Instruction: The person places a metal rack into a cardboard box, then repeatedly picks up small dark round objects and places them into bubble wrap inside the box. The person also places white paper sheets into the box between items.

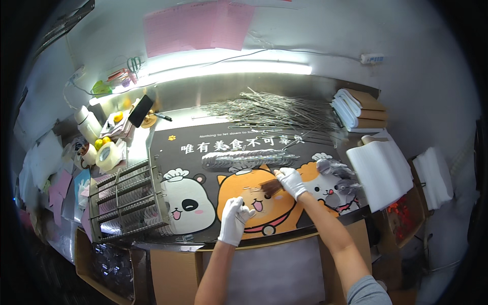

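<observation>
Steel bench carrying a cartoon mat. I am pinching a small bundle of thin sticks in my right hand, closed around them, over the mat's orange cat. Left hand curling loosely, holding nothing visible. Sticks look light, stiff, slippery; gripping mid-bundle seems best.

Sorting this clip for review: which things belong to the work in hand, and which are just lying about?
In use: white-gloved right hand gripping a brown brush; white-gloved left hand; row of small clear pieces; cartoon-animal mat.
Lying about: tape rolls, black phone, folded white cloths, wire rack.
</observation>
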